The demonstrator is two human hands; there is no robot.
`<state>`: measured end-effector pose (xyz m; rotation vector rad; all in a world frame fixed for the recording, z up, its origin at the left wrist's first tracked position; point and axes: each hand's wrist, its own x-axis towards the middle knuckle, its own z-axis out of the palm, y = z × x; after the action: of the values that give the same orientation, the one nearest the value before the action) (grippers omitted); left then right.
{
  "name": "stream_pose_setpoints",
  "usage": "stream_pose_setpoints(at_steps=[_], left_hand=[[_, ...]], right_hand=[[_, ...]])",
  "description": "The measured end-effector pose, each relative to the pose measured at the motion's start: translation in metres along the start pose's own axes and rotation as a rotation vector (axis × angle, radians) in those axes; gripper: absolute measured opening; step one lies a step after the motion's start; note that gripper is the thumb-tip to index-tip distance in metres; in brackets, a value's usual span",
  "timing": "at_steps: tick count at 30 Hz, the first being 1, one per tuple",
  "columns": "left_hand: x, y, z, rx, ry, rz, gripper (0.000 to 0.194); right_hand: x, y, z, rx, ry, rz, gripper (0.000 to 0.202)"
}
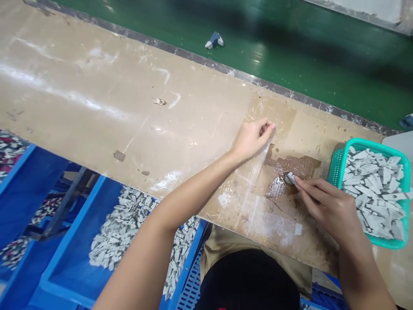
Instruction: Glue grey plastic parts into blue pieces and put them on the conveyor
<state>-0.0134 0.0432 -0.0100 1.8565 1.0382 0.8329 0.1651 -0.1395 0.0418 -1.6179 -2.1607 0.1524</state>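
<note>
My right hand (332,209) pinches a small whitish piece (292,177) between thumb and fingertips. The tip of that piece is over a small round, dark disc-like thing (287,179) on the wet brown patch (303,165) of the worktable; whether they touch, I cannot tell. Farther left, my left hand (254,137) is held above the table with its fingers curled and the thumb against them. What it holds, if anything, is hidden. Beside my right hand stands a green plastic basket (337,165), heaped with grey-white pieces (374,189).
The long worktable (112,99) has brown covering with stains and tape. Blue bins (69,258) below its near edge hold many pale pieces (119,228). On the green floor (180,30) beyond lies a small blue-and-white object (214,40). A small white square (298,229) lies near the front edge.
</note>
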Motion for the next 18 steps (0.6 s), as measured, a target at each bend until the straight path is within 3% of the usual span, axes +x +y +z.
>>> stream_pose_setpoints(at_steps=[6,12,18], left_hand=[[-0.0002,0.0005,0.0,-0.004,0.008,0.007,0.026],[0.0,0.0014,-0.0007,-0.034,0.004,-0.004,0.026],[0.0,-0.0007,-0.0005,-0.043,-0.001,-0.023,0.025]], right_hand=[[-0.0008,-0.0016,-0.0022,0.067,0.06,0.061,0.029],[-0.0032,0.0001,-0.0044,0.175,0.27,0.03,0.053],[-0.0026,-0.0004,-0.0032,0.135,0.216,-0.038,0.051]])
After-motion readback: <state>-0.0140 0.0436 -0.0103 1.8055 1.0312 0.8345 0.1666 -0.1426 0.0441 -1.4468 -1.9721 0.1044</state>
